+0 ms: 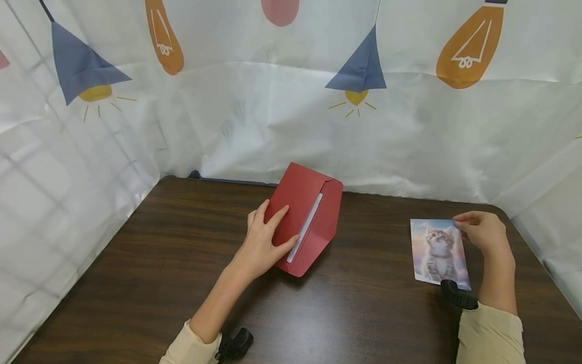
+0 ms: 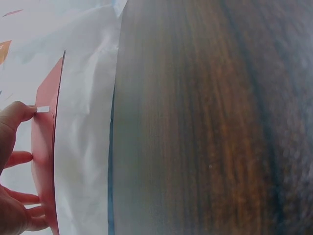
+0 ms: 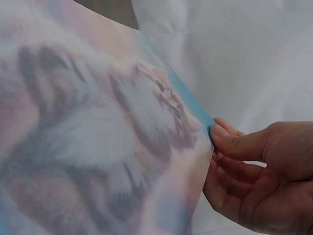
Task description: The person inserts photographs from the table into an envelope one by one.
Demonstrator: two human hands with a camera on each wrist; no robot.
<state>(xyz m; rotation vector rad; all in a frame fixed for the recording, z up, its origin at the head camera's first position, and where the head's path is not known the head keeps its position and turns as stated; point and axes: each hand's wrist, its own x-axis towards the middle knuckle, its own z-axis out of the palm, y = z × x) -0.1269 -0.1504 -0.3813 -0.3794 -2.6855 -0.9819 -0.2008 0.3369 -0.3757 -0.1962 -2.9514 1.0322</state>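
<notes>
My left hand (image 1: pixel 261 247) holds a red envelope (image 1: pixel 300 202) by its left side, tilted and raised above the table in the left wrist view. Its pointed flap (image 1: pixel 325 222) is folded out to the right. A narrow white strip (image 1: pixel 309 222) runs along the flap's fold, and my thumb lies at its lower part. On the right, my right hand (image 1: pixel 484 232) pinches the upper right corner of a kitten picture card (image 3: pixel 98 127) between thumb and fingers. The card's printed side faces up toward the head view.
Both hands work over a dark wood-grain table (image 1: pixel 173 242). A white curtain (image 1: pixel 254 116) printed with lamps and bulbs stands behind its back edge and along the sides. Black wrist cameras, such as the one on my left wrist (image 1: pixel 236 344), sit below the sleeves.
</notes>
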